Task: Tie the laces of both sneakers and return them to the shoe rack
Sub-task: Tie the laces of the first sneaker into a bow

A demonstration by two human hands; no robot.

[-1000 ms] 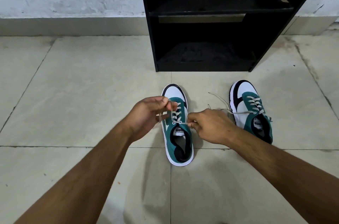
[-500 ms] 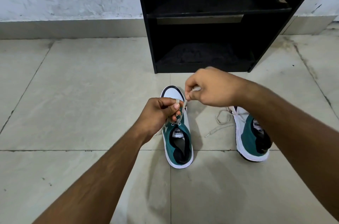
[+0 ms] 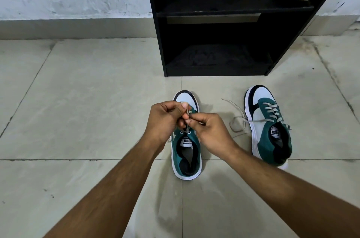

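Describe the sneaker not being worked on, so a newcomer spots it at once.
Start at the black shoe rack against the wall. Two teal-and-white sneakers sit on the floor before it. The untouched sneaker is the rightmost, with no hands on it and its grey lace trailing loose across the tile.

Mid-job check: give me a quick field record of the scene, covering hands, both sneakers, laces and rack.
left hand: pinching lace over left sneaker
right hand: pinching same lace
left sneaker: on floor, knot unfinished
right sneaker: on floor, untouched
loose lace: untied, trailing on the tile
shoe rack: black, visible shelves hold no shoes
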